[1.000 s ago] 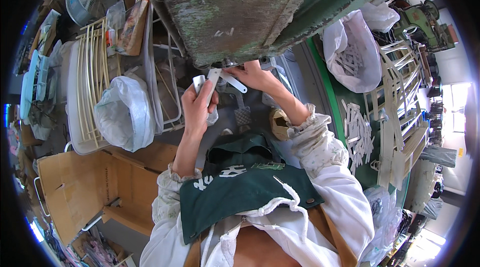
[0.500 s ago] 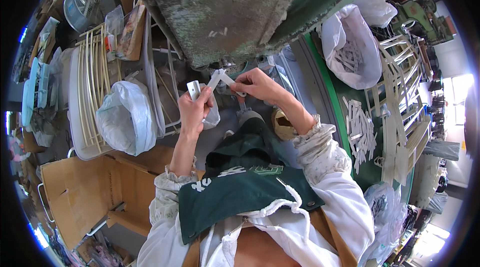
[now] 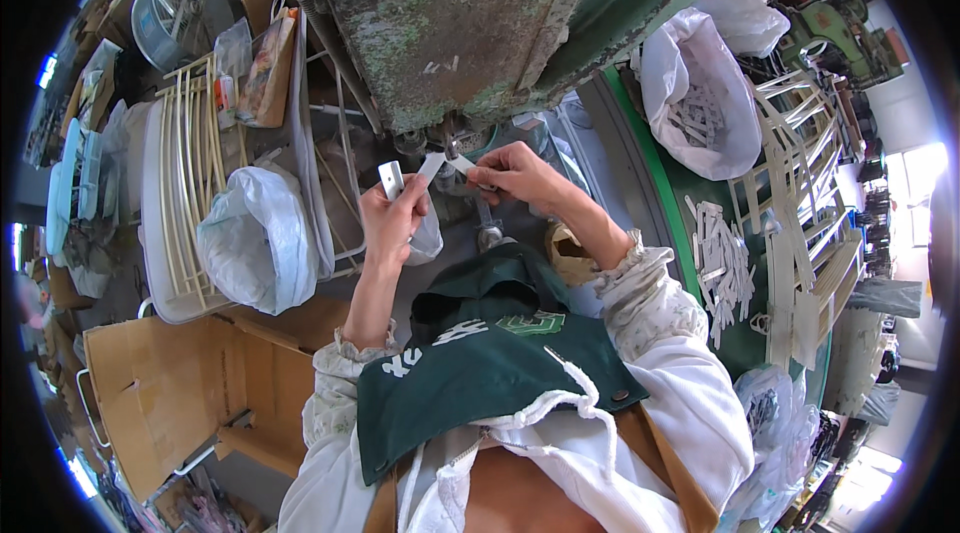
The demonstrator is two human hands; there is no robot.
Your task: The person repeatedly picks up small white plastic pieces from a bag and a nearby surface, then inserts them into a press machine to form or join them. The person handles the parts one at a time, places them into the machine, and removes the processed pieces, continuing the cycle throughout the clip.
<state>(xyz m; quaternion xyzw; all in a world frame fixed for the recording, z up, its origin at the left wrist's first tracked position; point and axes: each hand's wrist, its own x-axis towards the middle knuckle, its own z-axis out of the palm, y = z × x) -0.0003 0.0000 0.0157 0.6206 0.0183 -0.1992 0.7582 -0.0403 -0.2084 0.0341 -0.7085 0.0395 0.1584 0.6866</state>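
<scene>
Two narrow white strips meet end to end in an upside-down V, their joined ends right at the small metal tool tip [image 3: 452,145] under the machine head [image 3: 450,43]. My left hand [image 3: 390,218] is closed on the left white strip [image 3: 432,167] and also grips a short white flat bar [image 3: 391,177] with a hole, which sticks up beside the thumb. My right hand [image 3: 518,179] pinches the right white strip [image 3: 461,164] between thumb and fingers. What lies inside the left palm is hidden.
A green bench [image 3: 640,133] on the right carries a pile of white strips [image 3: 722,258] and a white bag [image 3: 697,93] with more. At left stand a plastic bag [image 3: 258,238], long pale rods [image 3: 185,183] and an open cardboard box [image 3: 160,393].
The joined ends of the strips have come to the machine's tool tip, from just in front of it. Both hands keep their grip. The whole view has shifted slightly.
</scene>
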